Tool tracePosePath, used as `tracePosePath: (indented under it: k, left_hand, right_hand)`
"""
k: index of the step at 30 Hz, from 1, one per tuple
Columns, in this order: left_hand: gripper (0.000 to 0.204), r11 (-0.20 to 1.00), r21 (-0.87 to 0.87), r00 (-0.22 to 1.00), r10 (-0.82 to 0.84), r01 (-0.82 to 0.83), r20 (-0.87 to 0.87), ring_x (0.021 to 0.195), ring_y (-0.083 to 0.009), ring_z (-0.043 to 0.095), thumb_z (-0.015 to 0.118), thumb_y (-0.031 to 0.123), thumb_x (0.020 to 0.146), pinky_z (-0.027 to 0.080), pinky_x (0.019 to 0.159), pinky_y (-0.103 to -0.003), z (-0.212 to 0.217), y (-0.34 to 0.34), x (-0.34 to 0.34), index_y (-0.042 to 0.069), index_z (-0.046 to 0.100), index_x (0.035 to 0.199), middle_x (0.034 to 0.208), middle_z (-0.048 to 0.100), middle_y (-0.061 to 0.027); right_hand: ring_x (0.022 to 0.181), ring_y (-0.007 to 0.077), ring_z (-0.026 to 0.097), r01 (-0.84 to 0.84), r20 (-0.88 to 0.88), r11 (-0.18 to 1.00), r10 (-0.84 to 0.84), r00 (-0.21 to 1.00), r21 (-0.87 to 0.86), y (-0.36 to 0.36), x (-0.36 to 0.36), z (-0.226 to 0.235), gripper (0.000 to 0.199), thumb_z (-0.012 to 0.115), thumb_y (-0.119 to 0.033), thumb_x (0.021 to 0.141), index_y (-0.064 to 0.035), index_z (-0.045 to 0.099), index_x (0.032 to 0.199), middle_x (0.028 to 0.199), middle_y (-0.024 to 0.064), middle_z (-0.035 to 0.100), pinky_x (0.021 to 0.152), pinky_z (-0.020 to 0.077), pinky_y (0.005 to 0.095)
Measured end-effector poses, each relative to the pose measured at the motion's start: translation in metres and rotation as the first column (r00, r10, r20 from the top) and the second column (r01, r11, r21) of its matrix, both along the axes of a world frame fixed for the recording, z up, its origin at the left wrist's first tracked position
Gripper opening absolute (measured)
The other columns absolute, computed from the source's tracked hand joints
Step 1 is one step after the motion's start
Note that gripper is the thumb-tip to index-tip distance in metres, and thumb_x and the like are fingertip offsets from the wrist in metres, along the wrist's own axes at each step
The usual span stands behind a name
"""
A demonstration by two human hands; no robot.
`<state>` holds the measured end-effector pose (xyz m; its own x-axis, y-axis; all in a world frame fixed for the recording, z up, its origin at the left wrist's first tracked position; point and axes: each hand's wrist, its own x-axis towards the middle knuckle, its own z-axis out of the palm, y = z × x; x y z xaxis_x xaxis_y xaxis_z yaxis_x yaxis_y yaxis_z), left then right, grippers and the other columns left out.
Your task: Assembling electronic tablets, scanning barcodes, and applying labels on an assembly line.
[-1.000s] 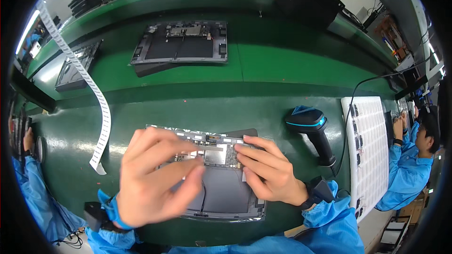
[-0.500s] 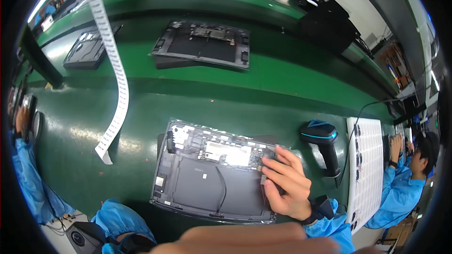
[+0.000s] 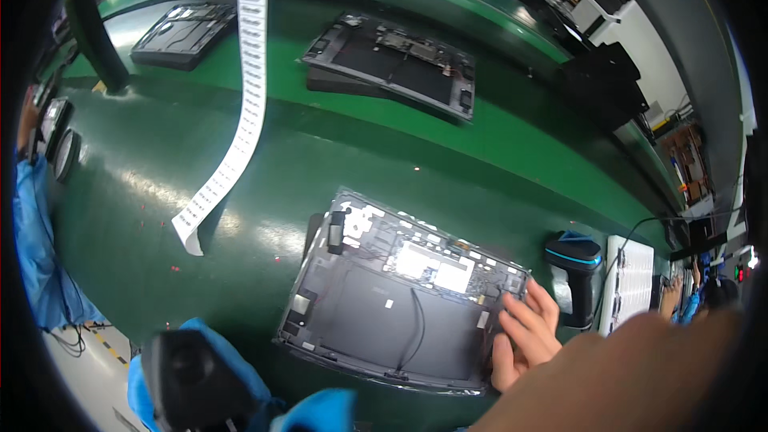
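Green belt (image 3: 264,168) is carrying an open laptop (image 3: 392,304) at 6 o'clock. Right hand (image 3: 524,336) is resting 4 flat, spread fingers on its 3 o'clock edge, gripping nothing. Left hand (image 3: 632,376) is blurring past at 5 o'clock, and I cannot tell its grip; scanner (image 3: 576,268) is standing just beyond.

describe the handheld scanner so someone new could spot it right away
Start at the green conveyor belt and find the opened laptop nearest the camera, where the right hand rests on its right edge. Just right of that hand stands the scanner. It is the only upright, pistol-shaped thing there, black with a bright blue band round its head.
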<state>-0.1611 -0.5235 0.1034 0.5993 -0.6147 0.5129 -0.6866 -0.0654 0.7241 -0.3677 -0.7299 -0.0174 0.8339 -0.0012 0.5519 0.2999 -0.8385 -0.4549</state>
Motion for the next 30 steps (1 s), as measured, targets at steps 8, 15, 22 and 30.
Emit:
tracePosePath:
  k: [8, 15, 22, 30]
  left_hand:
    - [0.027, 0.965, 0.103, 0.970, 0.244, -0.243, 0.005, 0.061, -0.0469, 0.061, 0.063, 0.020, 0.080, 0.052, 0.062, -0.052, -0.033, -0.016, 0.057, -0.004, 0.065, 0.066, 0.063, 0.062, -0.0249]
    - [0.041, 0.372, 0.102, 0.380, 0.832, -0.922, 0.404, 0.116, -0.0443, 0.055, 0.077, 0.027, 0.086, 0.045, 0.100, -0.053, -0.153, 0.070, 0.167, -0.001, 0.067, 0.114, 0.120, 0.065, -0.0230]
    - [0.042, 0.368, 0.424, 0.416, 0.909, -0.828, 0.024, 0.117, -0.0412, 0.060, 0.073, 0.043, 0.093, 0.047, 0.103, -0.048, -0.134, 0.087, 0.177, 0.002, 0.078, 0.102, 0.105, 0.072, -0.0182]
    - [0.018, 0.723, -0.128, 0.505, 0.333, -0.679, -0.797, 0.077, -0.0204, 0.058, 0.066, 0.018, 0.093, 0.049, 0.067, -0.035, -0.118, 0.069, 0.185, 0.003, 0.061, 0.100, 0.092, 0.062, -0.0053]
  right_hand:
    - [0.122, 0.0463, 0.057, -0.290, -0.097, 0.921, 0.274, 0.957, -0.261, 0.002, -0.047, -0.005, 0.053, 0.084, -0.050, 0.075, -0.0085, 0.078, 0.107, 0.123, 0.0113, 0.075, 0.103, 0.0430, 0.0673]
    - [0.129, 0.0444, 0.056, -0.254, -0.238, 0.934, 0.194, 0.952, -0.253, 0.023, -0.033, -0.012, 0.055, 0.090, -0.037, 0.069, -0.0105, 0.077, 0.115, 0.136, 0.0104, 0.070, 0.114, 0.0320, 0.0711]
    - [0.136, 0.0441, 0.053, -0.251, -0.232, 0.932, 0.192, 0.954, -0.260, 0.010, -0.021, -0.012, 0.062, 0.089, -0.029, 0.066, -0.0087, 0.075, 0.122, 0.141, 0.0096, 0.067, 0.118, 0.0258, 0.0734]
    - [0.147, 0.0459, 0.043, -0.271, -0.216, 0.960, 0.250, 0.944, -0.072, 0.006, 0.027, -0.008, 0.065, 0.084, -0.012, 0.074, -0.0015, 0.065, 0.135, 0.154, 0.0154, 0.053, 0.107, 0.0479, 0.0538]
